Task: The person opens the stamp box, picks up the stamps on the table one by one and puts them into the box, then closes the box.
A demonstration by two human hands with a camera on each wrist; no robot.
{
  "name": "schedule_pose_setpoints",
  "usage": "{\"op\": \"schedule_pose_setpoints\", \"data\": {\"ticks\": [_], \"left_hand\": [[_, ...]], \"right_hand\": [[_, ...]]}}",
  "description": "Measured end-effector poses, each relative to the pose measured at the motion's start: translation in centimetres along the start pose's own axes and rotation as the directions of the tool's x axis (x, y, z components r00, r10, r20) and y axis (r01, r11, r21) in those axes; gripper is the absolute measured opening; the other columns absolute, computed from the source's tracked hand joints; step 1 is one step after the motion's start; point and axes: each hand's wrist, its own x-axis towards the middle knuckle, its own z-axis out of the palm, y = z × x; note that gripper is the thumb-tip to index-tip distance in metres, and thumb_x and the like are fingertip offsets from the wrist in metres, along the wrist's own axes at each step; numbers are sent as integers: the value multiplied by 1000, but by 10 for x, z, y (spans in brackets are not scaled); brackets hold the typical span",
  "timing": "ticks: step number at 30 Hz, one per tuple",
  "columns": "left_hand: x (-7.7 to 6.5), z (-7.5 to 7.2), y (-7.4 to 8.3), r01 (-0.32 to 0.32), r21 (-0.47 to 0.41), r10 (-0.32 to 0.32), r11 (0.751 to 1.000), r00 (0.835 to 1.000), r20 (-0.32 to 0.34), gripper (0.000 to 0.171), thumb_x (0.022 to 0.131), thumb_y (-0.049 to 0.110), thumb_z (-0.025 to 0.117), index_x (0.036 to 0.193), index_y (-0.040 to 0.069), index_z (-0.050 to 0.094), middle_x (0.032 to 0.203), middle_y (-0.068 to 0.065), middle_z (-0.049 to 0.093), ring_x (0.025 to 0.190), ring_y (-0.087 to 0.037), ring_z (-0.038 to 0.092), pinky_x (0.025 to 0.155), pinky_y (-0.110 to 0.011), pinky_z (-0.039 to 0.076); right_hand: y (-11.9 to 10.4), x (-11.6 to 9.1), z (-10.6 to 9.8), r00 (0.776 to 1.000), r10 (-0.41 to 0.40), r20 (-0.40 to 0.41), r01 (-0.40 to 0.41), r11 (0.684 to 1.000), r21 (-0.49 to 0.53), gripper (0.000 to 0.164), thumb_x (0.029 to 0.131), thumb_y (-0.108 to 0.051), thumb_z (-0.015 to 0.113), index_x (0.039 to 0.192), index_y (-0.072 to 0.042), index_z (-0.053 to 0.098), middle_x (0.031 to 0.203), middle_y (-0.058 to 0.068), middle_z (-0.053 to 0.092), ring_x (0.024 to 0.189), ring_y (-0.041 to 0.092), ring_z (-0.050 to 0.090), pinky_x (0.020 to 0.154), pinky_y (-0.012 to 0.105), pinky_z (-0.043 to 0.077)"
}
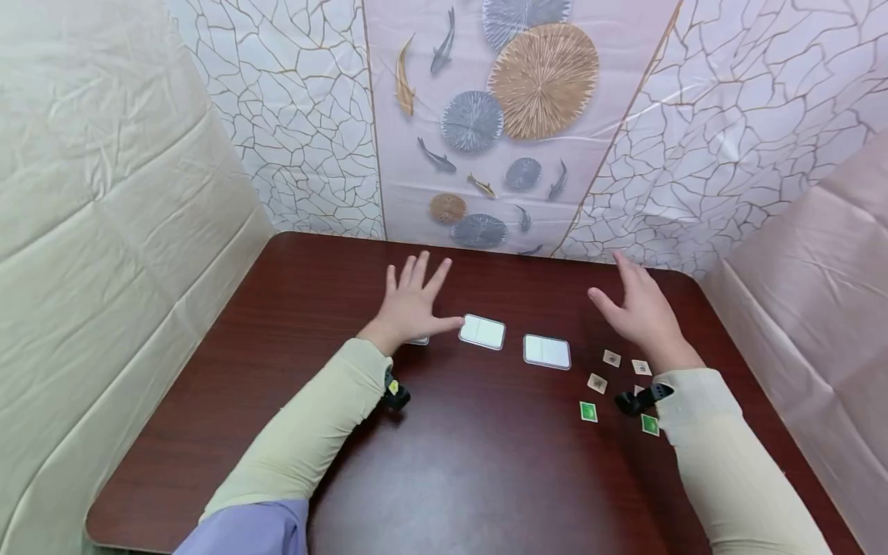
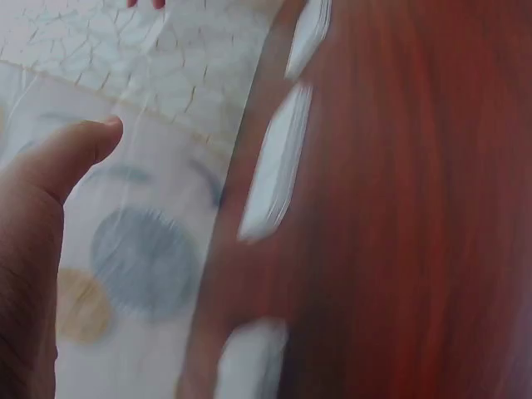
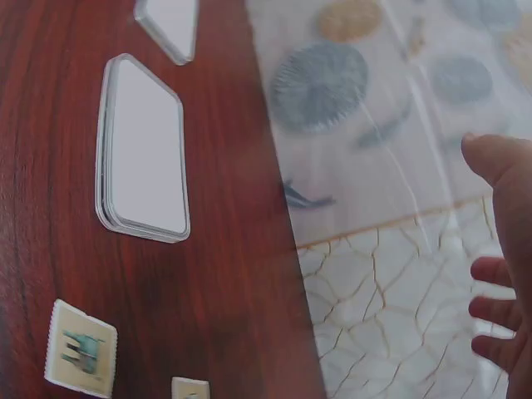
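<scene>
My left hand [image 1: 409, 307] hovers over the far middle of the table with its fingers spread, holding nothing. Beneath it lies a flat white case with clear edges [image 1: 419, 341], mostly hidden by the hand. A second white case [image 1: 482, 331] lies just right of the left thumb, and a third [image 1: 546, 352] sits between the two hands. My right hand [image 1: 647, 316] is raised at the far right, thumb apart from the fingers and nothing in it. Several small stamps lie near its wrist, among them a postage stamp with an animal picture [image 3: 81, 349] and a green stamp [image 1: 588, 412].
The dark red wooden table [image 1: 444, 447] has rounded corners. A patterned cloth [image 1: 312, 116] with fish and lily pads hangs behind it, and pale padded panels [image 1: 125, 254] close off both sides. Another green stamp [image 1: 650, 425] lies by the right sleeve.
</scene>
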Motion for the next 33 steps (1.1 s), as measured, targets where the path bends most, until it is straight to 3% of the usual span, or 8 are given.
{"op": "schedule_pose_setpoints", "data": {"ticks": [6, 11, 15, 19, 26, 33], "left_hand": [[7, 32, 42, -141, -37, 142, 989, 990, 8, 102, 83, 75, 59, 163, 23, 22, 166, -8, 24, 154, -32, 15, 121, -62, 8], [13, 52, 69, -207, -77, 211, 975, 976, 50, 90, 87, 66, 62, 159, 20, 32, 162, -2, 32, 153, -26, 19, 123, -52, 9], [17, 64, 81, -209, -72, 215, 975, 972, 92, 87, 90, 63, 59, 159, 18, 33, 163, -1, 31, 154, -24, 17, 124, -48, 9], [17, 74, 82, -166, -54, 171, 985, 977, 129, 82, 92, 61, 57, 159, 19, 34, 162, -3, 33, 153, -27, 21, 123, -50, 13], [13, 83, 83, -138, -19, 139, 990, 981, 135, 66, 99, 51, 55, 155, 18, 42, 158, -4, 40, 145, -27, 35, 120, -49, 21], [10, 91, 89, -169, 22, 165, 985, 980, 109, 62, 100, 51, 54, 152, 19, 47, 154, 1, 45, 137, -24, 41, 114, -47, 28]], "right_hand": [[19, -19, 11, 992, 38, -119, -29, 997, 75, 65, 100, -33, 58, 153, -3, 38, 138, 29, 50, 129, 49, 44, 103, 65, 35], [25, -31, 26, 988, 61, -139, -41, 989, 139, 54, 100, -28, 61, 145, -1, 50, 129, 26, 59, 121, 46, 52, 98, 61, 39], [20, -35, 47, 997, 36, -71, -22, 982, 188, 49, 100, -26, 62, 142, -1, 53, 126, 24, 62, 119, 42, 55, 97, 57, 41], [10, -34, 71, 999, -34, 29, 28, 980, 199, 48, 99, -22, 64, 140, 1, 55, 134, 24, 58, 126, 42, 52, 104, 59, 39], [-4, -38, 99, 965, -110, 237, 67, 981, 183, 59, 95, -15, 70, 148, -1, 48, 150, 22, 44, 138, 44, 39, 110, 62, 34], [-6, -46, 102, 960, -95, 264, 63, 990, 128, 57, 91, -14, 75, 144, -4, 54, 146, 20, 51, 136, 45, 38, 107, 63, 36]]}}
